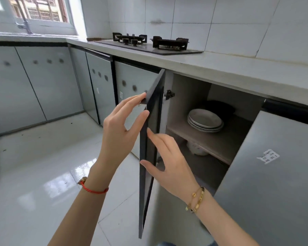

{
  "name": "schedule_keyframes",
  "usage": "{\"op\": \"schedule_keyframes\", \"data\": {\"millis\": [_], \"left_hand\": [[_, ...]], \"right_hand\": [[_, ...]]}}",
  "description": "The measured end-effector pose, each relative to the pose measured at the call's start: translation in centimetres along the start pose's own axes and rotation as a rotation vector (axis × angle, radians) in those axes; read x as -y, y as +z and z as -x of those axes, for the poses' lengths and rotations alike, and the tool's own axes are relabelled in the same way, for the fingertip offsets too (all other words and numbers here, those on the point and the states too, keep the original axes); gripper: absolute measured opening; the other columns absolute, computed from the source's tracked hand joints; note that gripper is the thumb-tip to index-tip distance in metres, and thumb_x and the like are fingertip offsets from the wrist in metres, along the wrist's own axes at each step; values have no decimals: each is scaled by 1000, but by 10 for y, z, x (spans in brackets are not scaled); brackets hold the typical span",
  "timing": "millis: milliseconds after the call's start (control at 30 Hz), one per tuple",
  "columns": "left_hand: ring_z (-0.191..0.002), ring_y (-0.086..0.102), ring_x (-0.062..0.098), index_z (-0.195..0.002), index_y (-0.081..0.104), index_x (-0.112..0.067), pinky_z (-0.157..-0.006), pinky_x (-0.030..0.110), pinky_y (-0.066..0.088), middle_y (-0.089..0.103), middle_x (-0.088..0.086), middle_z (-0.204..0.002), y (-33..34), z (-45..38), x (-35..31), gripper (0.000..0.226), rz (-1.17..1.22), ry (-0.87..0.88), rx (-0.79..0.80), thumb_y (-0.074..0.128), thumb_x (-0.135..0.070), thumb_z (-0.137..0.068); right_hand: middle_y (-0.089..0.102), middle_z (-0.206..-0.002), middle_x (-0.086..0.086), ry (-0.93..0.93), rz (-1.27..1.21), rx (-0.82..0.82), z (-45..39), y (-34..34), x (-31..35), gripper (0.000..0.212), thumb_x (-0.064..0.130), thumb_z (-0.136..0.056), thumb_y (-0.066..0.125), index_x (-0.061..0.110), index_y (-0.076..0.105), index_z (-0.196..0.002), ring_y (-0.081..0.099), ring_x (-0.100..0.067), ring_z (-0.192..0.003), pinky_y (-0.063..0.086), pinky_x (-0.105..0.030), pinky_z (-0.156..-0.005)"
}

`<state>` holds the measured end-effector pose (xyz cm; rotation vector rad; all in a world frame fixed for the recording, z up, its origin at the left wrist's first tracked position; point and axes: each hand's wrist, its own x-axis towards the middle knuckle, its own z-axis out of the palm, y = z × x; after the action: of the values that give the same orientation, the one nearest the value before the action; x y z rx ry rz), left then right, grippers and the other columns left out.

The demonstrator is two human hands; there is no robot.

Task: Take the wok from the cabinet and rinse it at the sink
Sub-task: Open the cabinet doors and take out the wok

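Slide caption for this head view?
Both hands, left hand and right hand, on open cabinet door; plates shelved inside.

The floor (48,174) is glossy pale tile, mirroring the window light. The walls (220,23) are smooth white tile with a soft sheen. The counter (212,66) looks like matt, stone-like slab, slightly grubby. The hob (149,47) has a glossy dark glass top and rough, blackened metal pan supports. The cabinet door (148,157) has a dark matt frame around a smooth grey panel; the neighbouring door (274,174) is satin grey with a paper sticker (268,158). The shelf (217,139) looks like matt board with a faint grain. The plates (205,120) are glazed ceramic, dulled. One wrist wears a red cord (94,189), the other gold-coloured metal bracelets (196,199)
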<state>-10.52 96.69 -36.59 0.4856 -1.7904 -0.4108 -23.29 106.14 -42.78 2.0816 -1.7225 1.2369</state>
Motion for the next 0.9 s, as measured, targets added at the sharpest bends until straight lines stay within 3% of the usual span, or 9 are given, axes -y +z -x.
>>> {"op": "schedule_keyframes", "data": {"millis": [200, 433, 633, 900], "left_hand": [[-108, 66, 12, -124, 66, -7, -94, 27, 54, 70, 3, -115, -44, -4, 28, 32, -123, -30, -135, 61, -20, -95], [-99, 68, 12, -117, 69, -7, -90, 28, 56, 72, 3, -106, -80, -24, 71, 26, -227, -69, -237, 62, -17, -94], [-97, 65, 9, -121, 67, -9, -88, 19, 54, 70, 4, -110, -105, -45, 105, 28, -310, -144, -169, 60, -16, -94], [-103, 62, 13, -134, 55, -9, -88, 26, 54, 65, 7, -121, -117, -63, 126, 38, -328, -258, -58, 57, -17, -97]], "right_hand": [[38, -150, 3, -64, 21, 141, -35, 42, 19, 77, 41, -90, 63, 21, 26, -153, 33, -6, -140, 28, -21, -114], [29, -157, 3, -136, 15, 201, -79, 89, 32, 79, 37, -90, 65, 19, 23, -154, 25, -10, -146, 29, -32, -120], [18, -162, 5, -125, 17, 270, -117, 124, 38, 81, 40, -92, 61, 24, 14, -156, 16, -12, -148, 19, -30, -119], [7, -164, 8, -70, -7, 340, -151, 155, 36, 83, 40, -93, 60, 21, 10, -156, 10, -15, -150, 13, -30, -119]]}}
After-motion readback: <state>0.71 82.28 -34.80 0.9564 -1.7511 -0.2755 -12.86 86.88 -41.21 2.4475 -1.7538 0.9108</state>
